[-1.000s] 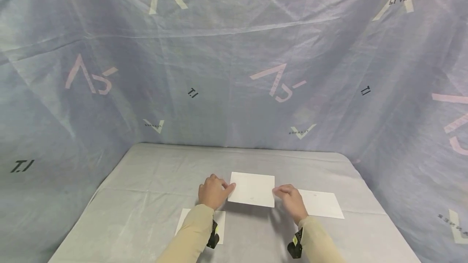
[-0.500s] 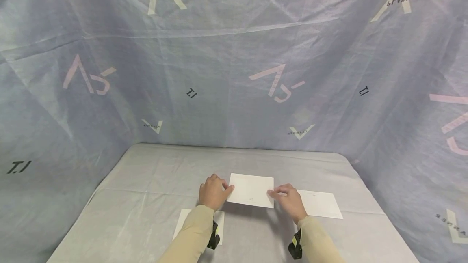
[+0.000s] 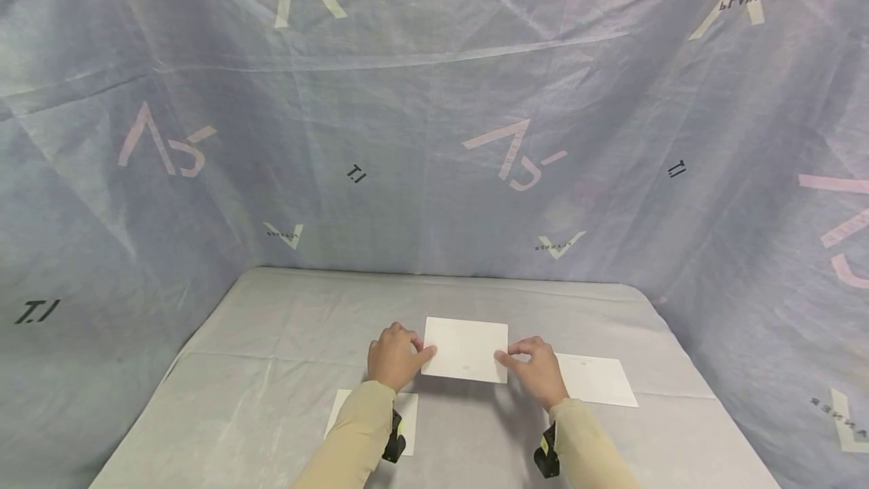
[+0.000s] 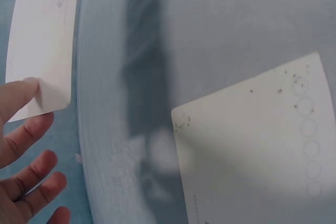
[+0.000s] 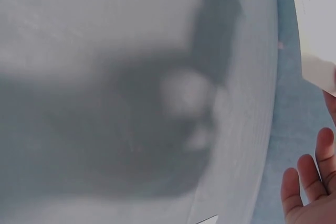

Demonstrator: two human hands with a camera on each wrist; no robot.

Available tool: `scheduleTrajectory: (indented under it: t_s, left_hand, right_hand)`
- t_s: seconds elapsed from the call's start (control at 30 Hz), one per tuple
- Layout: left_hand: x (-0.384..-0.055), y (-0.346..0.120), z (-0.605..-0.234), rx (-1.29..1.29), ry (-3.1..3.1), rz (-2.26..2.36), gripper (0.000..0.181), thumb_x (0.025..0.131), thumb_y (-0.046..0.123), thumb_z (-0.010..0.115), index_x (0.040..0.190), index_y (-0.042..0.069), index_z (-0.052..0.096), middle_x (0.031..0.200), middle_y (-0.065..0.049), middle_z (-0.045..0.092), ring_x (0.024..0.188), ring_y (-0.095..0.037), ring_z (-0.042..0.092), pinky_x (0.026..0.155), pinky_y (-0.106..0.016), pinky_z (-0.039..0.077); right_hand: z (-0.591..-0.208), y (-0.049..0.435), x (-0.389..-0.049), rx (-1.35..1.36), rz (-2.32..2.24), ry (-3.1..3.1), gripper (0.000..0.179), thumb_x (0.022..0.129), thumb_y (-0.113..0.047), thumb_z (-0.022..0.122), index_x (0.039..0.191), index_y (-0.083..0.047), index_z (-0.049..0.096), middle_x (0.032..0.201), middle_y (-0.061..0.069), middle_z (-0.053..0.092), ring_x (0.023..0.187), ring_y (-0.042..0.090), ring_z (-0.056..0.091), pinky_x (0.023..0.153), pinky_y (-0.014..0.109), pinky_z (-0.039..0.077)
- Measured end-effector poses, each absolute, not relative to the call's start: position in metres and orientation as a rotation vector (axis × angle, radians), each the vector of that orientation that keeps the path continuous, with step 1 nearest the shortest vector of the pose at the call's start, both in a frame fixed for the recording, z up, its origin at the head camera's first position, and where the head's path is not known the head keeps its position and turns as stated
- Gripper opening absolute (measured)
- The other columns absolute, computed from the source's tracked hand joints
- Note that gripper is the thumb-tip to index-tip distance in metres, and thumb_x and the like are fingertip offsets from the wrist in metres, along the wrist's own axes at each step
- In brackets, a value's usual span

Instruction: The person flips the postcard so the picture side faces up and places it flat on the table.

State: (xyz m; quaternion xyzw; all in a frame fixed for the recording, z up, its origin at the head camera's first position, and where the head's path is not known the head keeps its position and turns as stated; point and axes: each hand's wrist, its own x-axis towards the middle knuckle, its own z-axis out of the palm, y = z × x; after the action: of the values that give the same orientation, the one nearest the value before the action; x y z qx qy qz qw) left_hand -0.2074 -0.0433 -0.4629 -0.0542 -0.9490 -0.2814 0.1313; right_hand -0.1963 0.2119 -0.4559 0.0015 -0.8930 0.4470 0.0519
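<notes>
A white postcard (image 3: 465, 349) is held up above the table between both hands, its face toward the head camera. My left hand (image 3: 395, 357) pinches its left edge, thumb (image 4: 23, 92) on the face and index finger behind; the other fingers are spread off the card. The right edge is pinched by my right hand (image 3: 536, 373), thumb in front; the right wrist view catches only part of this hand (image 5: 315, 182) and of the postcard (image 5: 317, 30). A second postcard (image 3: 409, 429) lies under my left forearm, partly covered. Beyond my right hand lies a third one (image 3: 597, 380).
Grey cloth covers the table (image 3: 292, 323). A printed fabric curtain (image 3: 421, 134) rises behind it and at both sides. In the left wrist view, the lower postcard (image 4: 252, 150) shows a column of faint circles and dark specks. Black wrist cameras (image 3: 395, 436) sit at both cuffs.
My right thumb has moved inward from the postcard's right edge onto its face. The held postcard dipped a little, then rose slightly. The two postcards on the table stay where they were.
</notes>
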Motion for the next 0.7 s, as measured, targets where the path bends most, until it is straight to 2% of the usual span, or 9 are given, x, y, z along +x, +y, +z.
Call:
scheduleTrajectory:
  t_s: [0.27, 0.7]
  left_hand:
    - [-0.2082, -0.0462, -0.4603, -0.163, -2.755, -0.807, 0.033, 0.083, 0.037, 0.082, 0.067, 0.018, 0.062, 0.089, -0.006, 0.064, 0.087, -0.027, 0.063, 0.073, -0.046, 0.047]
    - [-0.2089, -0.0515, -0.4574, -0.166, -2.736, -0.782, 0.032, 0.083, 0.037, 0.083, 0.066, 0.018, 0.063, 0.089, -0.007, 0.066, 0.086, -0.028, 0.064, 0.072, -0.048, 0.049]
  right_hand:
    - [-0.4541, 0.2084, -0.1968, -0.023, 1.365, -2.721, 0.03, 0.09, -0.028, 0.078, 0.097, 0.001, 0.075, 0.118, 0.02, 0.064, 0.115, 0.039, 0.058, 0.1, 0.059, 0.043]
    - [-0.4515, 0.204, -0.1971, -0.032, 1.381, -2.719, 0.03, 0.09, -0.032, 0.078, 0.098, -0.003, 0.075, 0.114, 0.016, 0.064, 0.106, 0.031, 0.059, 0.093, 0.054, 0.046]
